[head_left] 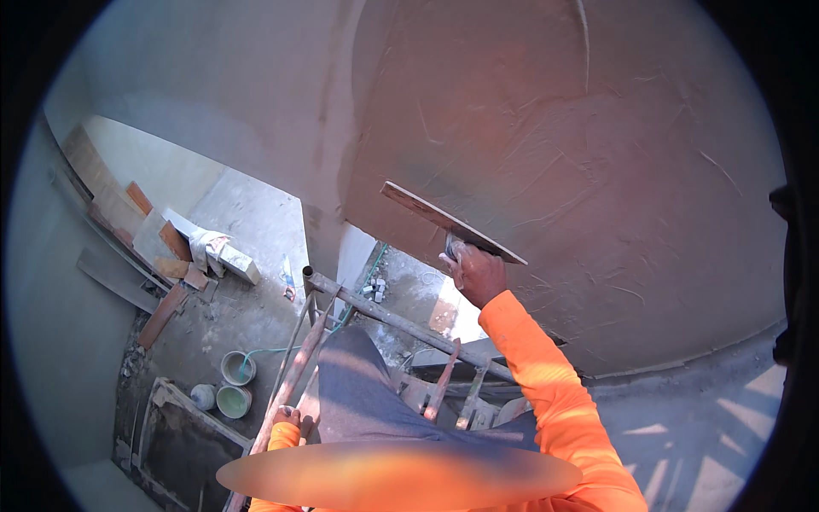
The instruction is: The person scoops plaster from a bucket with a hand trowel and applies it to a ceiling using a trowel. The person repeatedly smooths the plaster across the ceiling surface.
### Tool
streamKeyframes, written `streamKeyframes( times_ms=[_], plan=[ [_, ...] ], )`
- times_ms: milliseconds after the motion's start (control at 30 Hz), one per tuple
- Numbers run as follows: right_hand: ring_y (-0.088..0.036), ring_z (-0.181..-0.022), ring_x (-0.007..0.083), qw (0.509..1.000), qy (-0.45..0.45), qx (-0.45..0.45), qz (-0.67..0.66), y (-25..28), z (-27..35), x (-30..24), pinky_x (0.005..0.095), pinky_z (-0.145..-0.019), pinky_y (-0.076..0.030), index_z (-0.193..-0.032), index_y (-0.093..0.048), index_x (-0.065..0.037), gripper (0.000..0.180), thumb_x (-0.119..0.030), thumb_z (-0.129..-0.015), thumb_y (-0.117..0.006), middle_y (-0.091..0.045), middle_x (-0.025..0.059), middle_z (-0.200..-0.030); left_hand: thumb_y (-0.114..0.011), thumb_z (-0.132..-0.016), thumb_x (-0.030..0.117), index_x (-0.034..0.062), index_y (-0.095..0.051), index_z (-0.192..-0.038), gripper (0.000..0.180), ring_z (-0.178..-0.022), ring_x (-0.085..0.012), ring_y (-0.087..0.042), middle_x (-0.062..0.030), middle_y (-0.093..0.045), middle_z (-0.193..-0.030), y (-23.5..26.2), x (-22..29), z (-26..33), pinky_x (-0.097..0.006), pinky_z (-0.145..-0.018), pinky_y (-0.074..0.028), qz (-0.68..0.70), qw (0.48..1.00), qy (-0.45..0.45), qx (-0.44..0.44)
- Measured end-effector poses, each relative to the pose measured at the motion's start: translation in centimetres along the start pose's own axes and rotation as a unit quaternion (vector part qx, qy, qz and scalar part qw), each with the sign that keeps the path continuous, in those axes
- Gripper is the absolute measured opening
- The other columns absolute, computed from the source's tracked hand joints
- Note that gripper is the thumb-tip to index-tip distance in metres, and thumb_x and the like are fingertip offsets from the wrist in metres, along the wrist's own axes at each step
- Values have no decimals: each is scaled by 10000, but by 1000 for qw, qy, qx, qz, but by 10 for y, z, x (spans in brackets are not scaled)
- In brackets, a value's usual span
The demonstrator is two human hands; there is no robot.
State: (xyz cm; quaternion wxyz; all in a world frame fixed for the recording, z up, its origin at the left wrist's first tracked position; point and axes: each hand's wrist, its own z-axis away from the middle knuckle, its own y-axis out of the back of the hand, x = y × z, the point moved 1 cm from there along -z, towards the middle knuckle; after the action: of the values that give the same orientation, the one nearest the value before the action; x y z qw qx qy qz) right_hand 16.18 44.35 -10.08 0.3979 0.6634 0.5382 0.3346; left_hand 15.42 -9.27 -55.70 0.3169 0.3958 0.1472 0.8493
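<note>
My right hand (479, 271) is closed round the handle of a long, flat plastering trowel (452, 224). Its blade lies against or just off the wet brownish plaster wall (597, 171), slanting down to the right; any small gap cannot be made out. Streaks and ridges mark the plaster around it. Low on the left, my left hand (288, 416) is closed at a worn scaffold pole (294, 367), partly hidden by my orange sleeve. Both forearms wear orange sleeves.
A scaffold crossbar (401, 324) runs in front of my legs, high above the floor. Below left stand buckets (234, 401) with a green hose, beside a mortar trough (183, 461). Boards (162, 316) and a white cloth (207, 247) lie farther off. A smoother wall (256, 94) adjoins the plaster.
</note>
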Motion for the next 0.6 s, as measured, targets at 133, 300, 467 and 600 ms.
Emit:
streamKeyframes(
  times_ms=[133,300,467,600],
  plan=[
    [-705,-768,385,997,4,-54,-50,-21,-51,-14,511,-658,-557,-1092,-620,-71,294,-349,-997,-620,-711,152,-932,-684,-906,153,36,-623,-956,141,-594,-206,-599,-94,-627,-737,0,-3,24,-368,-511,-483,66,997,32,-33],
    [-687,-813,439,992,-15,-120,-32,-43,-120,-27,553,-710,-525,-1088,-592,-67,366,-423,-1008,-594,-695,225,-843,-692,-865,195,-17,-674,-1001,252,-835,-292,-708,-186,-706,-889,8,-4,47,-410,-733,-580,132,987,90,-26],
    [-704,-852,436,993,-25,-115,11,-31,-171,-46,547,-742,-544,-1156,-610,-65,406,-445,-1014,-587,-710,240,-860,-684,-849,236,-13,-693,-1002,292,-886,-340,-726,-219,-737,-944,15,-34,46,-431,-859,-556,60,996,70,21],
    [-722,-864,425,999,-18,-35,2,18,-214,-57,526,-766,-567,-1150,-632,-42,421,-441,-1018,-596,-729,233,-893,-690,-843,259,-15,-688,-1034,333,-903,-364,-723,-232,-728,-951,25,-35,55,-438,-875,-550,-12,998,57,32]
  ],
)
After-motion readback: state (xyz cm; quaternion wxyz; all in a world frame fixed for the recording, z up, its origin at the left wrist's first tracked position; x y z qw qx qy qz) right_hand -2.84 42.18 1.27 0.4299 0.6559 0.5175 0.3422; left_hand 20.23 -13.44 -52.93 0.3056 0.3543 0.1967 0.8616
